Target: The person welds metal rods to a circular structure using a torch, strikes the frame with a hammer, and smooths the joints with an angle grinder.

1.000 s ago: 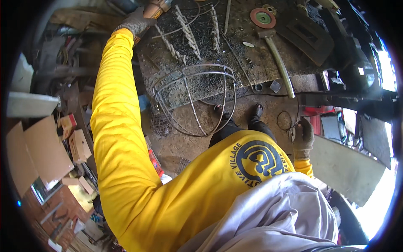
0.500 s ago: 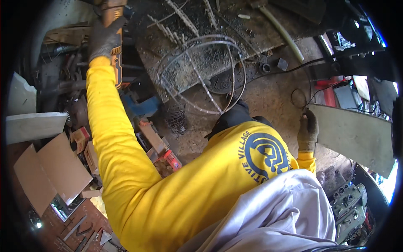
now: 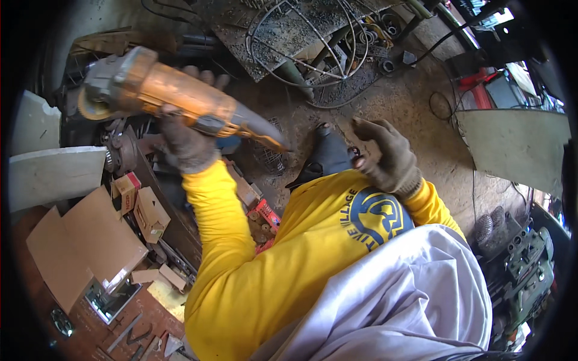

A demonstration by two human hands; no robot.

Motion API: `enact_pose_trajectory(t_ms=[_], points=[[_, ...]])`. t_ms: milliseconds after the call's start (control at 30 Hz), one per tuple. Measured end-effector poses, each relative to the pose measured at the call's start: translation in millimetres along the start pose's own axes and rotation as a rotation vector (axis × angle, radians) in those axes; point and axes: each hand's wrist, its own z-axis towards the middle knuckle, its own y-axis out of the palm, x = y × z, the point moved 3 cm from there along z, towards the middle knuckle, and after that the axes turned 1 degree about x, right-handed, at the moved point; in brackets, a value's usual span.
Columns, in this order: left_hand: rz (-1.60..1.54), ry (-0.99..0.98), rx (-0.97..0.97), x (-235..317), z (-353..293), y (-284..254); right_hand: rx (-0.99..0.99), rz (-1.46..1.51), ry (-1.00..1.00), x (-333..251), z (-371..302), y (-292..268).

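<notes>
My left hand [image 3: 183, 141], in a dark work glove, grips an orange angle grinder [image 3: 162, 96] by its body. The grinder's disc end points left and its dark tail points right. It is held in the air at chest height. My right hand [image 3: 388, 153], also gloved, hangs open just above my chest with its fingers spread and nothing in it. A black shoe tip [image 3: 328, 153] shows right beside it. A round wire frame [image 3: 310, 48] lies on the dark metal work plate [image 3: 283, 36] at the top, well away from both hands.
Cardboard boxes [image 3: 141, 207] and flat cardboard sheets [image 3: 78, 246] lie at the left. A red box of small parts [image 3: 262, 216] sits near my left elbow. Black cables [image 3: 442, 105] cross the dirt floor at the right. A pale flat panel [image 3: 518, 141] and a grey machine [image 3: 530, 265] stand at the right.
My left hand has drawn the grinder down from the far upper left toward my chest. My right hand has risen from low at the right and opened. The view has tilted downward.
</notes>
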Motion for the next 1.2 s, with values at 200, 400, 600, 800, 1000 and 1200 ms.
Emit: enact_pose_trajectory(t_ms=[200,400,600,800,1000,1200], points=[[-0.277,-0.184,-0.092,-61,-48,45,-0.05,0.009,-0.025,-41,32,52],[-0.057,-0.33,-0.334,-125,-86,31,-0.079,-0.078,0.448,-26,19,75],[-0.458,-0.674,-0.406,-142,-121,41,0.14,-0.233,0.693,-62,-29,101],[-0.598,-0.874,-0.489,-132,-121,25,0.111,-0.062,1.003,-93,-33,130],[-0.633,-1.006,-0.496,-136,-117,14,0.142,-0.12,1.023,-101,-10,146],[-0.608,-0.921,-0.528,-125,-108,10,0.155,-0.289,1.074,-107,-16,152]])
